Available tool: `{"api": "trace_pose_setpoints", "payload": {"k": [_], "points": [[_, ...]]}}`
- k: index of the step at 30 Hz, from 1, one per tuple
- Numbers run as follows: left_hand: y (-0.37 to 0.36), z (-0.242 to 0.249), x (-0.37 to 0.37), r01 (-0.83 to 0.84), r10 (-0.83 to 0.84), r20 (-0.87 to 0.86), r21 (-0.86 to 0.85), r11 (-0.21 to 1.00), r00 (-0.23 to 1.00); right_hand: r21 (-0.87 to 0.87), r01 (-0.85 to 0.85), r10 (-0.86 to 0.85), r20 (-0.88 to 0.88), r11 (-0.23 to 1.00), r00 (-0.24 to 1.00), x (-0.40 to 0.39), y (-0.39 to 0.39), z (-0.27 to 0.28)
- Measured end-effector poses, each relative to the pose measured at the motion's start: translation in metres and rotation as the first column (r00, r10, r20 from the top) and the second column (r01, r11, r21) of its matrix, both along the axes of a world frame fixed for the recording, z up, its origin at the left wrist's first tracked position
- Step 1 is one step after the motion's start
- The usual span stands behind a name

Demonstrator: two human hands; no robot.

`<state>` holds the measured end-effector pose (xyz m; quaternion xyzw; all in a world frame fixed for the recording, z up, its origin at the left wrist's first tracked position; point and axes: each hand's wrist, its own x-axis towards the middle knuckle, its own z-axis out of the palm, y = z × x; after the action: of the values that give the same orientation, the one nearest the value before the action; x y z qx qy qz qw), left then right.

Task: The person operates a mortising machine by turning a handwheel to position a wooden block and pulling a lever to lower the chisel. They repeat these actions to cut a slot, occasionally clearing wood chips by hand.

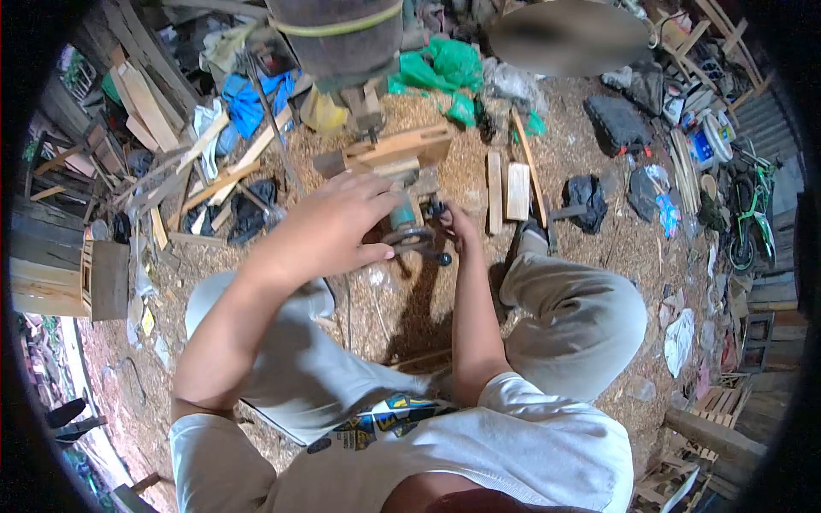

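A small green machine part [402,209] with a round metal handwheel [412,238] stands on the ground between my knees. My left hand [342,218] is over its left side, fingers stretched out and thumb apart near the wheel; whether it touches the metal is hard to tell. Curled round a black knob or lever [436,208] on the machine's right side is my right hand [460,227]. A wooden board [400,148] lies crosswise just beyond the green part. The wheel also carries a small black handle [445,259].
A large dark bucket [338,38] stands ahead, beside green plastic [445,67]. Loose wood pieces [517,192] lie right of the machine. Sawdust covers the ground. Wood scraps [214,175] pile up at left; a green bicycle [754,214] is at far right.
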<state>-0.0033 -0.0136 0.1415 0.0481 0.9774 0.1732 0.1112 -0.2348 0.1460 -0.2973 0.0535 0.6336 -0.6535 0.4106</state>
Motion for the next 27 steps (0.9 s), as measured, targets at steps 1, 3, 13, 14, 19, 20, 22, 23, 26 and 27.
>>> {"api": "trace_pose_setpoints", "payload": {"k": [1,3,13,14,19,20,22,23,26,27], "points": [[-0.002,-0.005,-0.002,-0.016,0.009,-0.157,-0.043,0.999,0.988,0.104,0.039,-0.036,-0.036,0.994,0.999,-0.002,-0.001,0.011],[-0.001,0.001,-0.007,-0.07,0.049,-0.309,-0.058,0.996,0.95,0.166,0.061,-0.045,-0.098,0.984,0.994,-0.009,-0.002,0.037],[0.004,0.034,-0.019,-0.098,0.137,-0.756,0.097,0.99,0.64,0.004,0.191,-0.167,-0.458,0.982,0.873,-0.118,-0.072,0.189],[0.003,0.036,-0.02,-0.095,0.125,-0.769,0.084,0.992,0.627,-0.008,0.175,-0.152,-0.53,0.985,0.834,-0.131,-0.084,0.21],[-0.007,0.038,-0.024,-0.092,0.149,-0.845,0.118,0.989,0.513,-0.324,0.042,-0.238,-0.596,0.945,0.767,-0.139,-0.136,0.352],[-0.009,0.038,-0.025,-0.087,0.157,-0.858,0.131,0.988,0.489,-0.324,0.005,-0.206,-0.591,0.946,0.78,-0.137,-0.147,0.379],[-0.014,0.037,-0.027,-0.078,0.151,-0.872,0.13,0.988,0.466,-0.37,-0.095,-0.153,-0.586,0.924,0.796,-0.14,-0.171,0.414],[-0.018,0.036,-0.028,-0.084,0.159,-0.882,0.136,0.987,0.444,-0.411,-0.167,-0.118,-0.584,0.896,0.803,-0.139,-0.181,0.431],[-0.022,0.039,-0.029,-0.073,0.162,-0.904,0.145,0.987,0.395,-0.434,-0.259,-0.045,-0.577,0.863,0.815,-0.14,-0.213,0.479],[-0.023,0.04,-0.029,-0.088,0.178,-0.907,0.156,0.984,0.381,-0.409,-0.277,-0.001,-0.562,0.869,0.827,-0.138,-0.219,0.496]]}}
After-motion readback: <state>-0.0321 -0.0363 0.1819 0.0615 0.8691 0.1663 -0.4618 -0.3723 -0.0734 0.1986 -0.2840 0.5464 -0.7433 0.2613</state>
